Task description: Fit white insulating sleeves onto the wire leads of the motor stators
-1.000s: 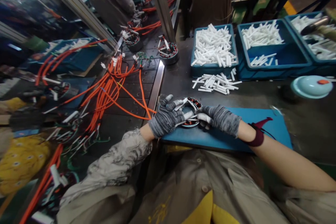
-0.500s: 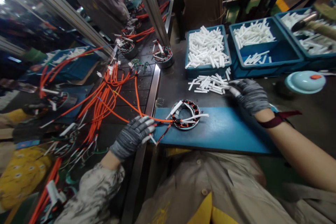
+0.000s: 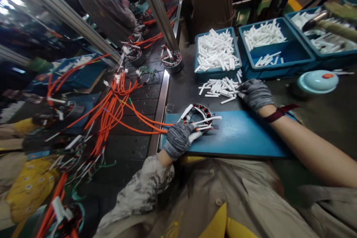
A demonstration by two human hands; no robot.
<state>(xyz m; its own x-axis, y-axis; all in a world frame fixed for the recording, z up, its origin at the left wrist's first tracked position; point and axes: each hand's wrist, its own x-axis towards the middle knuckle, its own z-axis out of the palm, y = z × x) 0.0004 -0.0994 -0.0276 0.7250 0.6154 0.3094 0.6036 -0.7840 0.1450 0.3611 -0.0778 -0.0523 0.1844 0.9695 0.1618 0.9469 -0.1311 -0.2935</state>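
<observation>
A round wound motor stator [image 3: 198,116] with white sleeves sticking out lies on a blue mat [image 3: 245,137] in front of me. My left hand [image 3: 179,138], in a grey knit glove, is closed on the orange lead and white sleeve at the stator's near left edge. My right hand [image 3: 255,93], also gloved, rests curled over the right end of a loose pile of white sleeves [image 3: 219,87] on the dark table; what its fingers hold is hidden.
Three blue bins of white sleeves [image 3: 216,50] [image 3: 264,39] [image 3: 325,33] line the back. A light blue lid [image 3: 317,81] sits at right. Orange cables [image 3: 117,100] and more stators [image 3: 171,59] cover the conveyor at left. Other people stand behind the bench.
My left hand came back from the conveyor edge onto the stator's lead. My right hand stays at the sleeve pile, shifted slightly left and curled tighter.
</observation>
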